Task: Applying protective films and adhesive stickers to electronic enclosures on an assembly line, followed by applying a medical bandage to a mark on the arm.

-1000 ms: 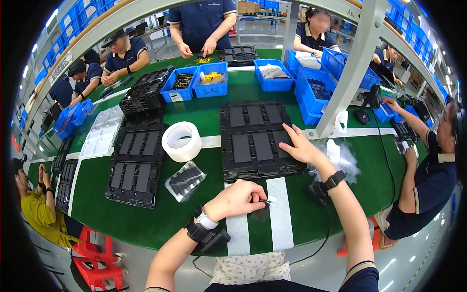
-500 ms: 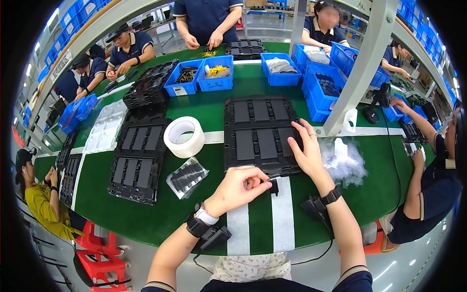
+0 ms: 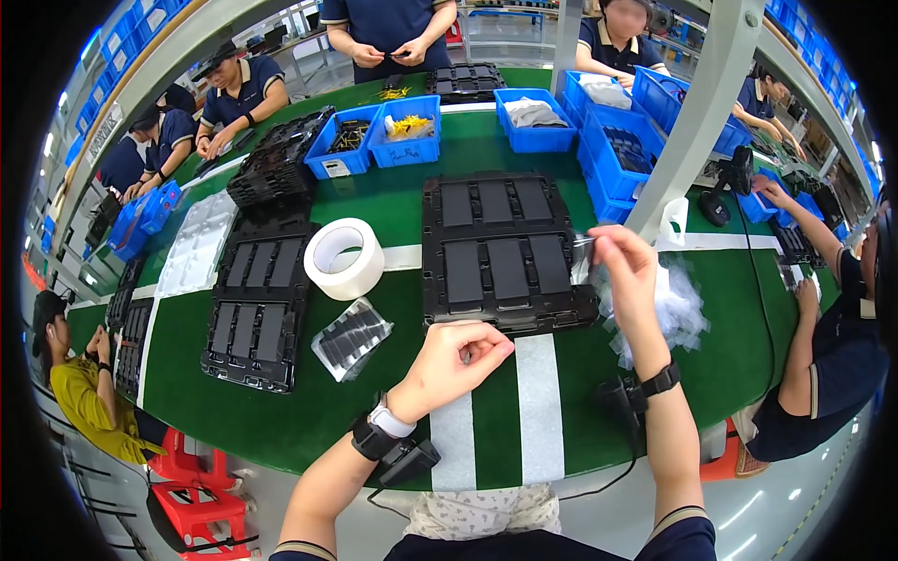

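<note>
A black tray (image 3: 500, 245) of flat, dark rectangular pieces lies before me. At its right edge my right hand (image 3: 631, 271) is closed in a pinch on a small sheet of clear film (image 3: 582, 259). My left hand (image 3: 456, 366) sits by the tray's front edge, thumb and fingertips pressed together. Whatever it may hold is hidden. To the right, a pile of crumpled clear film (image 3: 669, 313) spreads on the table, partly behind my right hand. Left of the tray are a white tape roll (image 3: 344, 259) and a clear bag of black strips (image 3: 351, 339).
Another filled black tray (image 3: 253, 313) lies to the left, near stacked trays (image 3: 273, 164). Blue bins (image 3: 406, 133) stand at the back; a grey metal post (image 3: 697, 131) rises on the right. Co-workers sit and stand around the green table (image 3: 374, 439). A cable (image 3: 760, 318) runs down the right.
My right hand has drawn back from the tray's right edge and now pinches clear film. The small black piece at my left fingertips is out of sight; that hand stays closed.
</note>
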Demonstrator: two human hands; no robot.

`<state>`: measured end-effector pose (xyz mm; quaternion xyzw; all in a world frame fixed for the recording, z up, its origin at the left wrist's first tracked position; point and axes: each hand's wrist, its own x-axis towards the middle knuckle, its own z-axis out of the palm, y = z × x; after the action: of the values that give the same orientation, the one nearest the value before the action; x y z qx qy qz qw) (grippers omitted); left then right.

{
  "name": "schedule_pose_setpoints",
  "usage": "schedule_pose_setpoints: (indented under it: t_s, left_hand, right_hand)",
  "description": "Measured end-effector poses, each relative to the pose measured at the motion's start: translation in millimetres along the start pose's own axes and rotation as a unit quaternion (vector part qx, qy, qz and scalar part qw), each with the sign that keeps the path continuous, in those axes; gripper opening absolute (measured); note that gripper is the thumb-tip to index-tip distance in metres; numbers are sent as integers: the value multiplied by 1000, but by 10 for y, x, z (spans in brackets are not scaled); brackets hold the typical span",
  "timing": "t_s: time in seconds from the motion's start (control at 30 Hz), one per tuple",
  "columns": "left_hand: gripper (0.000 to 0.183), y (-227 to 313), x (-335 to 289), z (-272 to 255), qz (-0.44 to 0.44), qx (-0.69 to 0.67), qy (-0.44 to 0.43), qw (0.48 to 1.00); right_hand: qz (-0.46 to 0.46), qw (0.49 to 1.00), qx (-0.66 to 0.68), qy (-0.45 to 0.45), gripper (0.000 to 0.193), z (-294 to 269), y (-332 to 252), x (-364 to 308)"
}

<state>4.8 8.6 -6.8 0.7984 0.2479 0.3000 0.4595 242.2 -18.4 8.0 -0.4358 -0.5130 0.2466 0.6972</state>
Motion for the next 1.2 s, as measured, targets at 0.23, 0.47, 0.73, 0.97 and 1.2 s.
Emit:
schedule_pose_setpoints:
  t_s: [0.23, 0.47, 0.73, 0.97, 1.2]
  left_hand:
    - [19, -38, 0, 47, -104, -260, 47, 959]
    - [15, -107, -11, 40, -114, -326, 36, 938]
    - [20, -27, -93, 184, -76, 60, -53, 994]
    - [17, 213, -61, -156, -60, -70, -124, 988]
    - [23, 831, -401, -1279, 258, -459, -115, 842]
  right_hand:
    - [54, 960, -22, -274, 11, 283, -61, -180]
    - [46, 978, 12, -202, 13, 286, -46, -208]
    - [-56, 869, -488, 65, 14, -205, 33, 44]
    - [-14, 825, -565, 17, 35, -281, 326, 27]
    - [-51, 895, -441, 48, 28, -628, 616, 32]
